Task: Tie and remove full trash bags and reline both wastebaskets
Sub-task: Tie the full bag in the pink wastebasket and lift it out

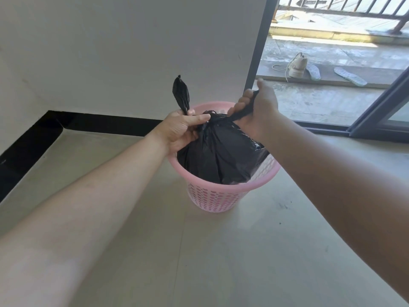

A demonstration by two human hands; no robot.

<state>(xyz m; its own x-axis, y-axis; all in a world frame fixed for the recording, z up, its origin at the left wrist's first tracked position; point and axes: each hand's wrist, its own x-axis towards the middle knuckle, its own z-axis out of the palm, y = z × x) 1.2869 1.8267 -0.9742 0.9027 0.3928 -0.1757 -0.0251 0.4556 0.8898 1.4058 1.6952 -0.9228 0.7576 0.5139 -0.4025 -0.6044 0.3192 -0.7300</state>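
Left hand (181, 129) pinches one tail of the black trash bag (219, 156); right hand (259, 111) fists the other toward two o'clock. Thin, slippery film, probably light; grip beneath the knot.

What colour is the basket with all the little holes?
The basket is pink, with a black trash bag inside. The head view shows it best.
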